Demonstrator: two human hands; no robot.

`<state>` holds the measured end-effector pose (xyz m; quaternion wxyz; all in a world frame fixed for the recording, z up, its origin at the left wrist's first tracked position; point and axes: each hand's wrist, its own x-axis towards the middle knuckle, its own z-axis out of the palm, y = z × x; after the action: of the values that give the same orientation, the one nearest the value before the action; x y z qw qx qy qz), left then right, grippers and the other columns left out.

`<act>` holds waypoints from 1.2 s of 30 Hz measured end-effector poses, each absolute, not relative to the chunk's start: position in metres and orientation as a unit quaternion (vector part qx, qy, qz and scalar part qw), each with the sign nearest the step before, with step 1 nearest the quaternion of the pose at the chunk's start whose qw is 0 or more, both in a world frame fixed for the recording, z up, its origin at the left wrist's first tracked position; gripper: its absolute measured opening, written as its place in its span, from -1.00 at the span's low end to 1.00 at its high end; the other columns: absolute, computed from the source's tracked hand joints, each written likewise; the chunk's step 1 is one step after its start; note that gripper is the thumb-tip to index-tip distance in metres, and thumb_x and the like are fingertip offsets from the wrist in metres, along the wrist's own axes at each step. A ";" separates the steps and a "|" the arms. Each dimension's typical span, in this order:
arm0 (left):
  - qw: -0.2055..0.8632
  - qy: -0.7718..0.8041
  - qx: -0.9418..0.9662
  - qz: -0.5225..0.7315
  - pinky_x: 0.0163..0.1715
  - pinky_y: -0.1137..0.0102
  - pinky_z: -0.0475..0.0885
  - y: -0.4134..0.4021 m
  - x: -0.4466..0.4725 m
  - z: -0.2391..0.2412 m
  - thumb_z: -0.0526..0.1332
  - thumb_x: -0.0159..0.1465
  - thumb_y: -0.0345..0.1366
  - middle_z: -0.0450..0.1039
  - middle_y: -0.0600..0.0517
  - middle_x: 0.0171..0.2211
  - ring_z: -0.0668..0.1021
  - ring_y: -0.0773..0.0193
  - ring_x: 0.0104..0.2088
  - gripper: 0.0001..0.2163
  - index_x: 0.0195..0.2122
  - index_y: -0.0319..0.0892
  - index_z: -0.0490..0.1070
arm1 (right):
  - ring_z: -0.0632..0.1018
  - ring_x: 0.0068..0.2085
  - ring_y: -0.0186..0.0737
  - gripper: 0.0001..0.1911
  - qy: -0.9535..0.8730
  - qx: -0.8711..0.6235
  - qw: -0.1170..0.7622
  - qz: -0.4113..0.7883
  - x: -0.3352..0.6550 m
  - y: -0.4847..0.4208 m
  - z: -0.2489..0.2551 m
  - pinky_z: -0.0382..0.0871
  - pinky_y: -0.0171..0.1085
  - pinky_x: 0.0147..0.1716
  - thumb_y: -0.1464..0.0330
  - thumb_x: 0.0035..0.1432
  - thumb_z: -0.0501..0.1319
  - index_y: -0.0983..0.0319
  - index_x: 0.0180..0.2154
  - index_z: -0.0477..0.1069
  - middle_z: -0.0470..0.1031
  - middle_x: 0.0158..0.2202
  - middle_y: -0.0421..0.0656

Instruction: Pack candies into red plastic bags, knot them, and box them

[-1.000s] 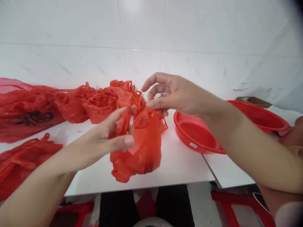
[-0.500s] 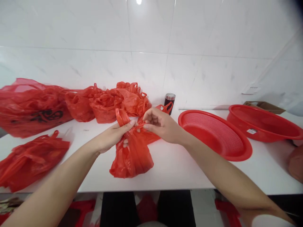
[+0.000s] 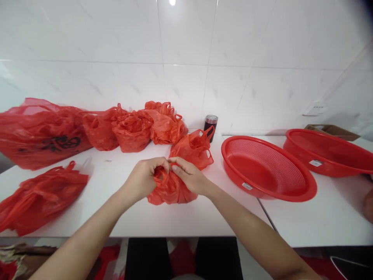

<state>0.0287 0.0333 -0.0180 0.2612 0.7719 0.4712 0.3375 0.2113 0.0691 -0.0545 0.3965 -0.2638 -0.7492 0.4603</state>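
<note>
A crumpled red plastic bag (image 3: 173, 190) rests on the white table in front of me. My left hand (image 3: 142, 177) pinches its gathered top from the left, fingers curled. From the right, my right hand (image 3: 190, 177) grips the same top, and the fingertips of both hands meet there. What the fingers hold exactly is partly hidden by the knuckles. Just behind stands another red plastic bag (image 3: 194, 149) with its loop handles up.
Several full red bags (image 3: 132, 132) line the wall at the left. A flatter red bag (image 3: 46, 194) lies near left. On the right are a red strainer basket (image 3: 247, 163), a red basin (image 3: 314, 155) and a cardboard box (image 3: 335, 131). A dark tumbler (image 3: 210, 126) stands by the wall.
The bag has come down onto the table, its raised loop no longer sticking up. Both hands have lowered, and their fingertips have come together. The bag behind is now more exposed.
</note>
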 end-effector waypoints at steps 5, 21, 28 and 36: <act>0.070 0.449 0.776 0.438 -0.22 0.38 0.41 0.029 0.038 -0.042 0.09 0.07 -0.52 0.45 -0.01 -0.13 0.51 0.21 -0.17 -0.75 -0.24 -0.12 0.36 | 0.44 -0.29 -0.30 -0.77 -0.688 -0.247 0.368 0.575 0.209 0.062 -0.067 0.35 -0.30 -0.26 0.19 0.28 0.07 0.17 -0.20 0.40 0.40 -0.35 -0.23; 0.152 0.624 0.652 0.404 -0.18 0.33 0.42 -0.002 -0.014 -0.115 0.05 0.32 -0.08 0.56 -0.02 -0.30 0.57 0.11 -0.25 -0.69 -0.24 -0.11 0.52 | 0.22 -0.55 -0.37 -0.72 -0.549 -0.459 0.534 0.450 0.256 0.074 -0.119 0.44 -0.27 -0.38 0.13 0.19 0.12 0.17 -0.44 0.20 0.10 -0.60 -0.36; 0.167 0.700 0.509 0.473 -0.36 0.40 0.36 -0.013 0.010 -0.148 -0.06 0.38 -0.06 0.44 0.06 -0.43 0.47 0.21 -0.39 -0.68 -0.35 -0.10 0.35 | 0.39 -0.38 -0.27 -0.73 -0.576 -0.511 0.509 0.385 0.228 0.060 -0.158 0.37 -0.25 -0.30 0.10 0.26 0.01 0.16 -0.30 0.23 0.34 -0.40 -0.23; 0.205 0.718 0.492 0.449 -0.46 0.40 0.28 0.005 0.009 -0.163 -0.02 0.35 -0.06 0.39 0.11 -0.55 0.42 0.22 -0.52 -0.71 -0.37 -0.07 0.36 | 0.32 -0.52 -0.23 -0.78 -0.670 -0.517 0.421 0.326 0.197 0.046 -0.162 0.15 -0.26 -0.42 0.20 0.25 0.04 0.16 -0.36 0.30 0.24 -0.58 -0.25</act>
<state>0.0091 0.0051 -0.1627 0.2046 0.4920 0.7176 0.4485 0.1967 0.0457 -0.1618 0.4210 -0.5168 -0.6702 0.3264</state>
